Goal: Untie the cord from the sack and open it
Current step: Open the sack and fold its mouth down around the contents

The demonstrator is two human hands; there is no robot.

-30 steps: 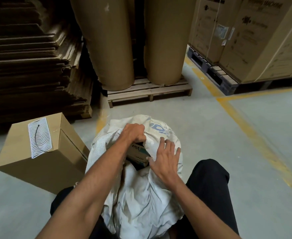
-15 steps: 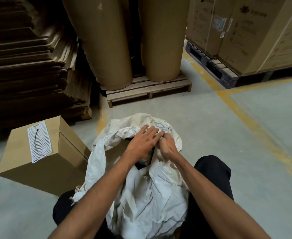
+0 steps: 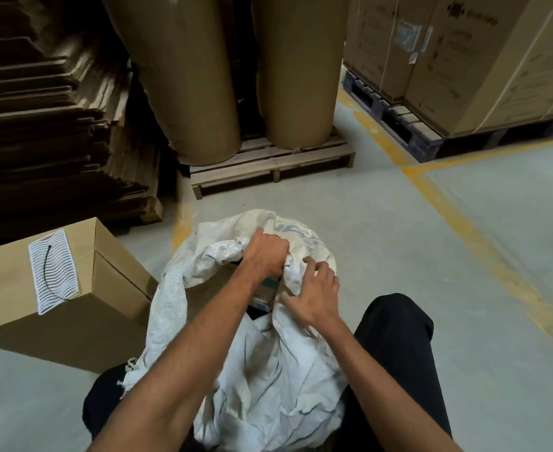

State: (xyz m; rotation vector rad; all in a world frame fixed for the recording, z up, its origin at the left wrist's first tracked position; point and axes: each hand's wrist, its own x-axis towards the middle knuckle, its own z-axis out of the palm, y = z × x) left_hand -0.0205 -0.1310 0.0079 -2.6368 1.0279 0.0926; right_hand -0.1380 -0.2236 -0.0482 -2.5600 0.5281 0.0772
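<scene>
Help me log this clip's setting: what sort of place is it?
Probably a warehouse or packaging store: big paper rolls on a wooden pallet, stacked flat cardboard, and palletised cartons.

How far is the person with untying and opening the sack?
Done: no cord shows at the white woven sack's mouth, which gapes over a printed box. In hand: the left hand grips the far rim; the right hand presses the near fabric. Left: spreading the mouth wider.
</scene>
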